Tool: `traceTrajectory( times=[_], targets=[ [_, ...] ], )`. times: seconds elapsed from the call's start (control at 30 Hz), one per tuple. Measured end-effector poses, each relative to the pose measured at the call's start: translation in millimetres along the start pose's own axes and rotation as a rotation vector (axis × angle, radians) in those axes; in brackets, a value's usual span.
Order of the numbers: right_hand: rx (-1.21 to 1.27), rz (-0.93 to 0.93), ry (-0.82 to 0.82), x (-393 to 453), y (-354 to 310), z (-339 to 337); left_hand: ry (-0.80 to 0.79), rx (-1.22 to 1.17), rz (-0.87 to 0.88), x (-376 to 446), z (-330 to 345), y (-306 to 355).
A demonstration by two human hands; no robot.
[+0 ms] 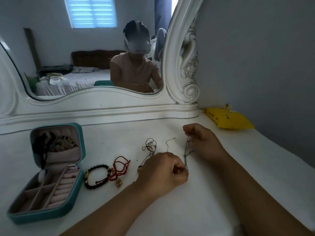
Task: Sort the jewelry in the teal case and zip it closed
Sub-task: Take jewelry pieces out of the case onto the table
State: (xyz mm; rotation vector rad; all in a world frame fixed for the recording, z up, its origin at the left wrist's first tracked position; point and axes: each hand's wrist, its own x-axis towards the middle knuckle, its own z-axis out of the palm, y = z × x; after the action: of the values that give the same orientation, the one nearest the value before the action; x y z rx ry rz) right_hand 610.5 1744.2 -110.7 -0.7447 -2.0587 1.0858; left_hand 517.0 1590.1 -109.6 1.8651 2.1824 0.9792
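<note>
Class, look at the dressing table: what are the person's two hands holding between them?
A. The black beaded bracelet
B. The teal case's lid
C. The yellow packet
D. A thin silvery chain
D: the left hand and the right hand each pinch an end of the thin silvery chain, stretched between them, while the black beaded bracelet lies untouched on the table.

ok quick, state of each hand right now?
Left hand: closed, pinching the lower end of a thin grey chain.
Right hand: closed, pinching the chain's upper end, holding it stretched above the white dresser top.
</note>
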Motion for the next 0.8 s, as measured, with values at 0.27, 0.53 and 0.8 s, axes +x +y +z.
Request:
traceTrajectory(
  times=[0.27,0.53,0.8],
  targets=[
    [-0.102,-0.008,-0.002,-0.1,8.8,-3.2,-0.013,-0.040,0.048,-3.8,-0.3,0.8],
    [-0.279,-0.078,0.254,-2.5,9.0,-16.2,0.226,-0.146,-0.030,-5.8,-46.5,-20.0],
    [-0.234,-0.025,0.186,-16.3,1.9,-16.0,0.306,-0.107,-0.169,-36.7,-103.3,-59.8]
  ],
)
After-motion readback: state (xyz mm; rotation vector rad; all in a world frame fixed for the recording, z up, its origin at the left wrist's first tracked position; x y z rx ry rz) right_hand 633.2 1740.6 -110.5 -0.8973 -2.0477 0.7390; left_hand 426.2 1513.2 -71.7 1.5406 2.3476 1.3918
